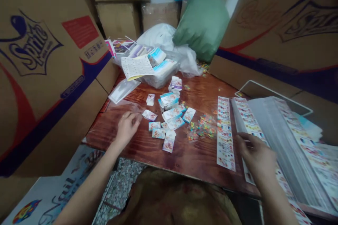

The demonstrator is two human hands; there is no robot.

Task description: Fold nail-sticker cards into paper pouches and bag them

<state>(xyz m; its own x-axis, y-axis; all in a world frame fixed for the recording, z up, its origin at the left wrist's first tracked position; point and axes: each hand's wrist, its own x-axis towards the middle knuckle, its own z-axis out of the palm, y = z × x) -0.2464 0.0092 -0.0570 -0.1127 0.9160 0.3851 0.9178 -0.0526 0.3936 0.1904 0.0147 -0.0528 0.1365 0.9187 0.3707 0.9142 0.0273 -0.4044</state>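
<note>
My left hand (128,123) is at the left of the table, its fingers loosely bent and apart, beside a thin clear plastic sheet (124,107). Just right of it lies a small purple-and-white card packet (149,115). My right hand (257,153) hovers over or touches the strips of nail stickers (246,112) on the right, with thumb and fingers apart; its exact contact is hidden. A single sticker strip (225,133) lies flat to its left. Between my hands are a loose heap of small blue-and-white card boxes (173,113) and tiny colourful pieces in clear bags (203,126).
Large cardboard cartons stand at the left (52,88) and right (264,38). At the back are a plastic bag of printed packs (161,74), a white sack (157,35) and a green sack (202,23). Clear-sleeved sticker stacks (280,130) cover the right side.
</note>
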